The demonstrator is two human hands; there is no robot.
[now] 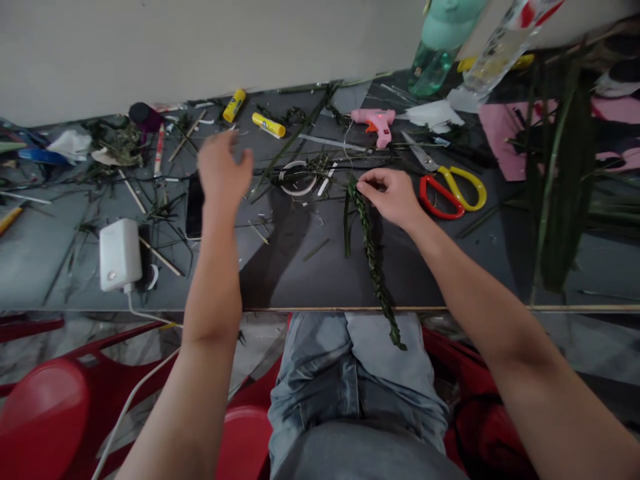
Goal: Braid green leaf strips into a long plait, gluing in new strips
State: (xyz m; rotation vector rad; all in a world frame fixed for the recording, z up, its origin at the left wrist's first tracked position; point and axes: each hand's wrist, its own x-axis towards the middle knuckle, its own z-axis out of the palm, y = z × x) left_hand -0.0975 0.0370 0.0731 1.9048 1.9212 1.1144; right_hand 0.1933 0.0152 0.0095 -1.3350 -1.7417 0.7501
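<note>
My right hand (391, 198) pinches the top end of a braided green leaf strip (369, 247). The braid runs down across the table and hangs over its front edge above my lap. Beside that top end dangles a loose flat leaf blade (347, 230). My left hand (225, 170) is raised over the table with its fingers apart and nothing in them. Close to it are two yellow glue sticks (269, 125). A dark phone (194, 210) lies partly hidden behind my left forearm. Scissors with red and yellow handles (453, 190) rest just right of my right hand.
A pink glue gun (377, 125) lies beyond my right hand. At the back stand a green bottle (435, 63) and a clear bottle (493, 63). A tape roll (299, 179), a white power bank (120, 255), and scattered leaf scraps cover the table. Large leaves (560, 187) lie right.
</note>
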